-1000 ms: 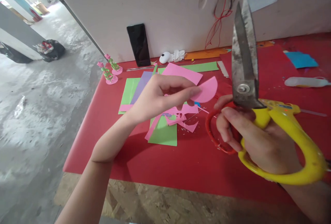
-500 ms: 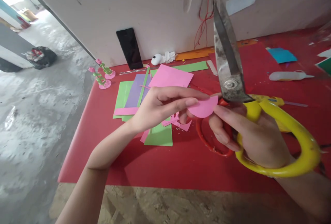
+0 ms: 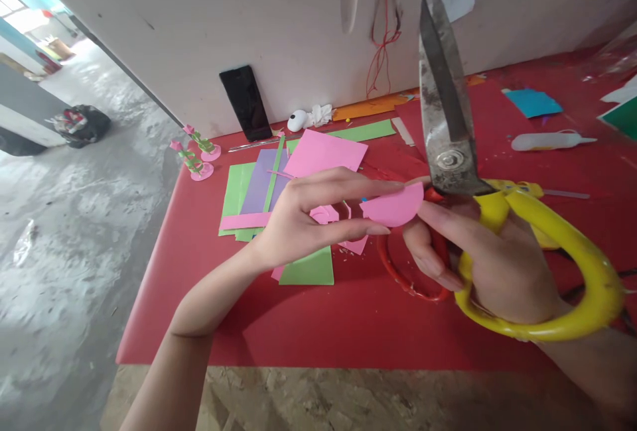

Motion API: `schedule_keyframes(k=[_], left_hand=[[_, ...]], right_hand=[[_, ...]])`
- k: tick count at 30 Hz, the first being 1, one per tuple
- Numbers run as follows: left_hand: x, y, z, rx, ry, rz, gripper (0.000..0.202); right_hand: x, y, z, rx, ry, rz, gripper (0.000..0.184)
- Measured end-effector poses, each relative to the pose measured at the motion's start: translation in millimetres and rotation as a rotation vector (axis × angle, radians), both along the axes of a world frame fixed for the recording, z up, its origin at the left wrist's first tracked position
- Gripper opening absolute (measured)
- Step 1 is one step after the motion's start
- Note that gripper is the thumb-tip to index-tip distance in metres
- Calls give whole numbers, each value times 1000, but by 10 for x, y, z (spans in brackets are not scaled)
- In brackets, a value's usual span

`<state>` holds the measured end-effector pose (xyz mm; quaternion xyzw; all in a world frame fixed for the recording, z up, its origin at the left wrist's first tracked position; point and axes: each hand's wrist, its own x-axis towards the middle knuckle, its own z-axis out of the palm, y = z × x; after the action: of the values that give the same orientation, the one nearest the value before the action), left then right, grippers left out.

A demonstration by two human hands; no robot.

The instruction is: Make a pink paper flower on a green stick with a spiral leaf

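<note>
Scissors with worn metal blades, one yellow loop and one red loop hang on my right hand, blades pointing up and closed together. The same hand pinches the right end of a pink folded paper piece, rounded along its lower edge. My left hand is open at the paper's left side; its index fingertip lies along the top edge, and the thumb is lowered away from the paper. Below the hands are pink paper scraps and a green sheet.
Pink, purple and green sheets lie on the red table. Two paper flowers stand at the left edge. A phone leans on the wall. A glue bottle, blue paper and yellow glue gun are at right.
My left thumb has let go of the pink folded paper and dropped below it, opening the left hand. My right hand keeps its hold on paper and scissors. The view has shifted slightly.
</note>
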<state>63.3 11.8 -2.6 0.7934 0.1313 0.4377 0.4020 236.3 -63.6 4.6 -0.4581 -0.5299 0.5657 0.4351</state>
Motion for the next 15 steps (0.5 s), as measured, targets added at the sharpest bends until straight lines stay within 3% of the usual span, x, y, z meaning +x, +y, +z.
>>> schedule_keyframes(k=[5,9,15], left_hand=[[15,-2,-26,-6,-29,-17,30],[12,3,-23,-75,-46,-89,32],[-31,13,24,-355,43,-179,14]], right_hand=[[40,-11,-89,64,28,20,61],[31,-25,-125,77,7,-93,57],[6,-13,-84,28,51,-97,53]])
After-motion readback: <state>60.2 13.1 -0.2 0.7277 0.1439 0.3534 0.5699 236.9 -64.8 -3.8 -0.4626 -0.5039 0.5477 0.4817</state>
